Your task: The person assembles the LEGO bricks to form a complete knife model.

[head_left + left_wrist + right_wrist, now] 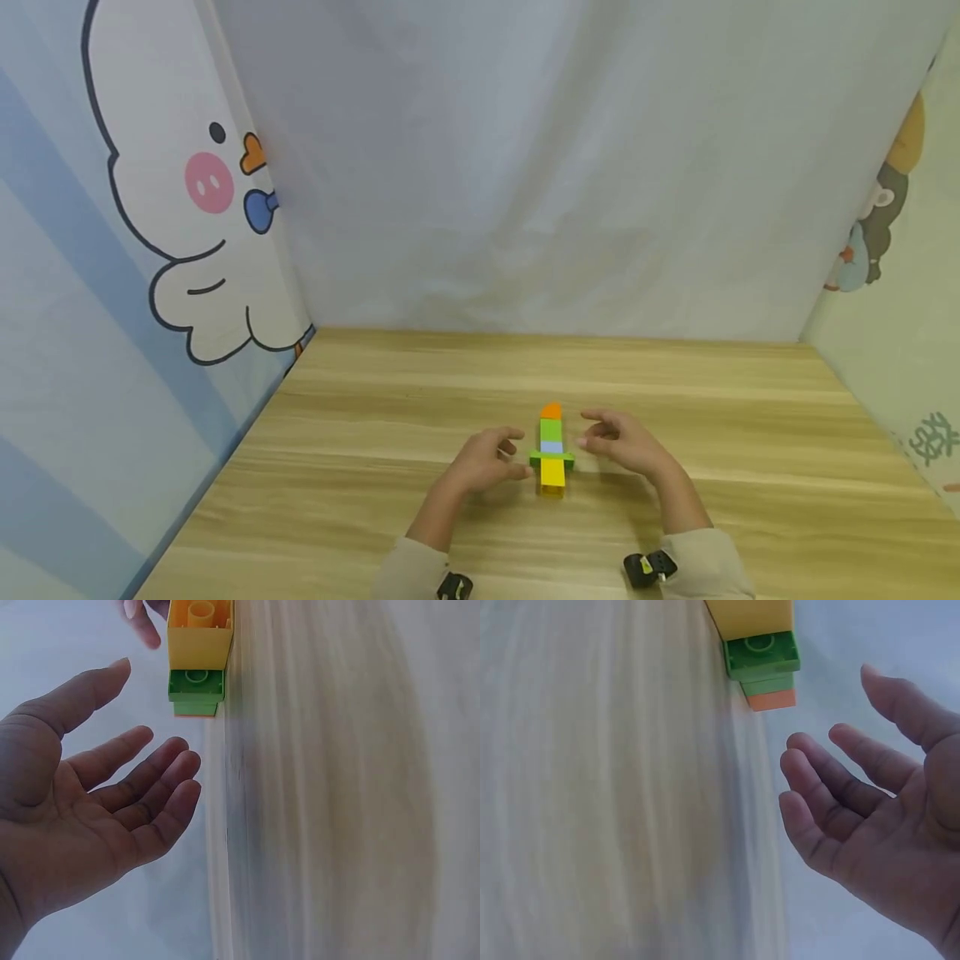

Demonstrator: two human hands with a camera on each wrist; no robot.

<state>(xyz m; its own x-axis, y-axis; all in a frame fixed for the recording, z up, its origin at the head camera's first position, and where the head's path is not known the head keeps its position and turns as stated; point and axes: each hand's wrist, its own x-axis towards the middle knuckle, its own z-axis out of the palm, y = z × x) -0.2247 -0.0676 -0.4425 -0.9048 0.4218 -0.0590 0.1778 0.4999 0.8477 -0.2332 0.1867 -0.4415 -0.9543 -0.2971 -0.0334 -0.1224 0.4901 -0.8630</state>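
Note:
A toy sword of building blocks [551,431] lies on the wooden table, its orange tip pointing away from me. Behind the tip come green and light blue blocks, a green crosspiece [536,460] and a yellow handle block [552,472]. To its left is my left hand [487,461], fingers loosely bent and holding nothing. On the other side my right hand [621,442] hovers apart from the blocks, also with nothing in it. Both wrist views show relaxed, spread fingers, with the yellow block [199,646] and the green crosspiece [763,656] beyond them.
The wooden table [360,400] meets a pale grey curtain [525,167] at the back. A wall with a white cartoon bird [172,192] rises at left, and a pale green printed wall [885,350] at right. Each wrist carries a small black device [649,569].

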